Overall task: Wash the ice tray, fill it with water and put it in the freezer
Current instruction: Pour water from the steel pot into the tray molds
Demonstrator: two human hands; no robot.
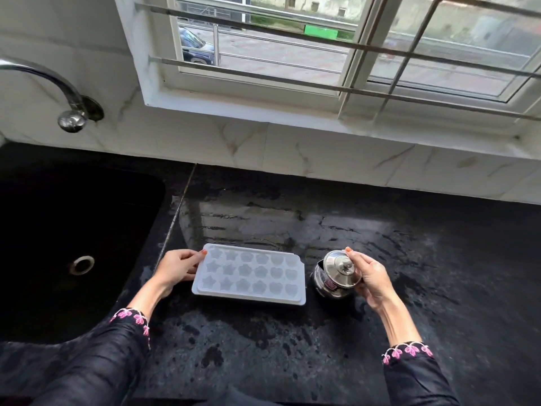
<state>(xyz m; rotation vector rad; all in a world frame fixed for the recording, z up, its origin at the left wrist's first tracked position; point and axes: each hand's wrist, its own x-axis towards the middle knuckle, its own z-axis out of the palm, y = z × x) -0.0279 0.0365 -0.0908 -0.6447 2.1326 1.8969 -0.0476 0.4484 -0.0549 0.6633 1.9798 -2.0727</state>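
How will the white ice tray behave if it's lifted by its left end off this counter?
The ice tray looks like thin moulded plastic, so probably light and fairly stiff, though it may flex where the left hand holds one end. The counter looks wet, so it may slide easily and feel slippery.

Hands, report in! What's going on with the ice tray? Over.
Left hand grips ice tray on counter. Right hand holds lid over steel pot beside it.
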